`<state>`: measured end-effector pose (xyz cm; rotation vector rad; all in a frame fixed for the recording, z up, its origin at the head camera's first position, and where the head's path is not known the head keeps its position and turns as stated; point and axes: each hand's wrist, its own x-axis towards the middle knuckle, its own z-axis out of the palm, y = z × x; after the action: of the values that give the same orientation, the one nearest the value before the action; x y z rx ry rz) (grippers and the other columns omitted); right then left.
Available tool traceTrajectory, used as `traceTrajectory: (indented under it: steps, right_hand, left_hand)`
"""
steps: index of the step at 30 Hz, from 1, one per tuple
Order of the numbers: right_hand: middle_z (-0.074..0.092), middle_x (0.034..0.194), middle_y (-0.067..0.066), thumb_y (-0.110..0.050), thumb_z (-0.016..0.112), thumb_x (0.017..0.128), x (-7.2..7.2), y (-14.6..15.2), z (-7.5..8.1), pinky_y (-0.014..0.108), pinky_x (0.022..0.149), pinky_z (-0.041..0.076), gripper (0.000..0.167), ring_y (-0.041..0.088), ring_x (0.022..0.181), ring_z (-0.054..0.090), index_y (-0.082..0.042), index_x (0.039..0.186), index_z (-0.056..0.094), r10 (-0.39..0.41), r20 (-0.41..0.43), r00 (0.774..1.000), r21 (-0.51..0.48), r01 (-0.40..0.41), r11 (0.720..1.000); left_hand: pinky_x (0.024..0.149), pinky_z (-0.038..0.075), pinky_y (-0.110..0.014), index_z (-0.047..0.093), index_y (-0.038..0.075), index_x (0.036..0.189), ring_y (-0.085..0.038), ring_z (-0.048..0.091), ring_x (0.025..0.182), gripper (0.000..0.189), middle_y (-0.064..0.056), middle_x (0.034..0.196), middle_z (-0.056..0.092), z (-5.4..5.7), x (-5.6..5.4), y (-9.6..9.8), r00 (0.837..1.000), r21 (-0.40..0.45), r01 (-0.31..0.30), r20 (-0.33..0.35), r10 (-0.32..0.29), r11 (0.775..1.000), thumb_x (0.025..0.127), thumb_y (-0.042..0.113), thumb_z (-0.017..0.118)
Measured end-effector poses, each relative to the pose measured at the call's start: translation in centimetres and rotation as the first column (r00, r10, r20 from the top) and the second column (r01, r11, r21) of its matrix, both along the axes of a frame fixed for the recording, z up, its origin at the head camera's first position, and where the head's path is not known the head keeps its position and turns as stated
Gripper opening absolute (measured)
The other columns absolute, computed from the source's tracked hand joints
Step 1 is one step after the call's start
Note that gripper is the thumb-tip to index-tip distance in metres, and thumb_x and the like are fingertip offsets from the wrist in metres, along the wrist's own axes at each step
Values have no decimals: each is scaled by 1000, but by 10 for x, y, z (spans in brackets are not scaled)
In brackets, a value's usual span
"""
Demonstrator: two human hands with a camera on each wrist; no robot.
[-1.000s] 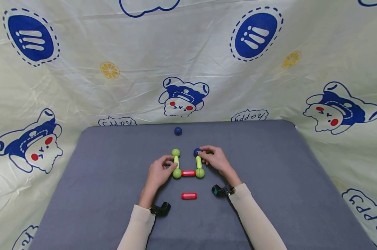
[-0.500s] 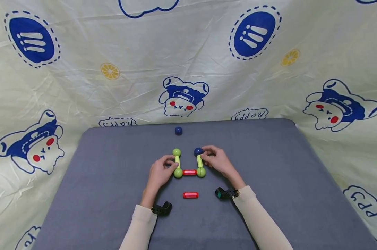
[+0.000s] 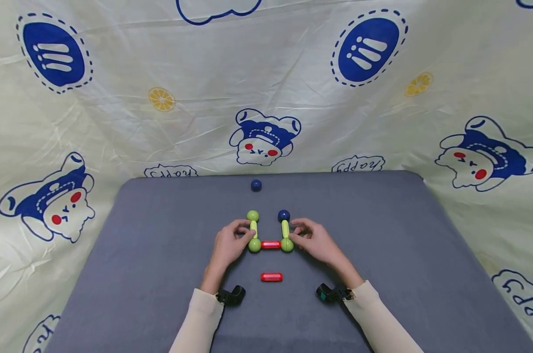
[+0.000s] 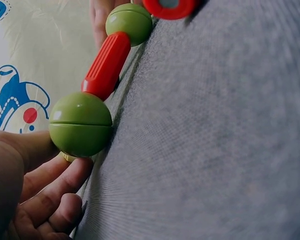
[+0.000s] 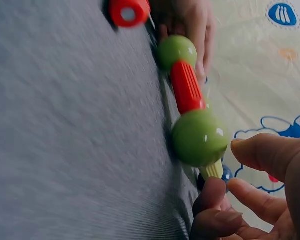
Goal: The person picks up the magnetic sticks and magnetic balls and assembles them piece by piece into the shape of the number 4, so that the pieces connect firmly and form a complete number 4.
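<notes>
On the grey table stands a U of magnetic building pieces: a red rod [image 3: 271, 244] joins two green balls, the left one [image 3: 255, 245] and the right one [image 3: 287, 245]. A yellow-green rod runs back from each. The left rod [image 3: 253, 228] ends in another green ball [image 3: 252, 215], the right rod [image 3: 285, 229] in a blue ball [image 3: 284, 215]. My left hand [image 3: 231, 241] pinches the left yellow-green rod close to its front ball. Beside the right rod, my right hand [image 3: 315, 239] has thumb and fingers spread apart, with a gap from thumb to green ball in the right wrist view.
A loose red rod [image 3: 271, 277] lies in front of the U, between the forearms. Behind the U, near the back edge, a second blue ball [image 3: 256, 186] sits on the grey tabletop [image 3: 381, 220]. A printed cloth [image 3: 204, 122] hangs around the table.
My right hand has let go of the blue ball and drawn back toward the front right ball. The left hand keeps its hold; the U stays in shape.
</notes>
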<state>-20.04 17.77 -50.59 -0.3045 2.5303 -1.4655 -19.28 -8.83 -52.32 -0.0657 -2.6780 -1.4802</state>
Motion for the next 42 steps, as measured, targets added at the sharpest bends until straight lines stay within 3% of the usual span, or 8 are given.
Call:
traceTrajectory:
  steps: [9,19,25,29,34,42]
  right_hand:
    - [66,109,10,-20,73,96,22,3,10,27,55,46,45,13,64,54,-7,138,60,14,0,1000,61,-14,998]
    - [70,111,11,-18,76,94,21,-3,-3,24,58,45,30,10,67,56,-9,122,69,12,-78,997,83,-6,997]
    - [72,109,8,-20,77,93,21,-5,-1,24,59,45,28,9,64,55,-12,119,71,12,-99,995,93,-3,996]
    - [72,110,8,-21,77,94,19,-7,-2,24,60,45,29,9,65,54,-13,120,71,31,-90,995,96,-23,995]
    - [72,110,9,-21,77,94,17,-7,-4,24,59,44,27,11,65,54,-13,119,72,38,-78,996,77,-32,996]
    - [72,108,10,-19,77,93,12,-4,-3,24,58,45,25,10,62,55,-13,117,72,49,-80,996,55,-45,997]
  left_hand:
    - [58,38,-25,74,10,118,-8,49,61,29,-4,91,77,0,-1,4,1000,4,-8,-23,8,1000,94,26,76]
    - [59,39,-25,74,11,119,-9,49,62,30,-4,91,78,2,-1,7,1000,-1,-17,-5,17,1000,93,26,76]
    - [62,42,-26,73,11,122,-10,52,65,30,-8,98,79,4,1,0,999,20,27,19,-27,999,96,24,74]
    - [63,43,-27,71,10,125,-11,53,66,30,-9,100,79,8,7,-11,998,21,47,51,-48,999,97,22,73]
    - [63,44,-26,71,7,125,-10,54,65,32,-9,98,78,13,17,-23,997,5,57,46,-57,998,95,18,73]
    - [61,44,-25,73,9,122,-8,54,63,28,-4,94,77,17,37,-28,993,-33,108,52,-106,994,95,15,74]
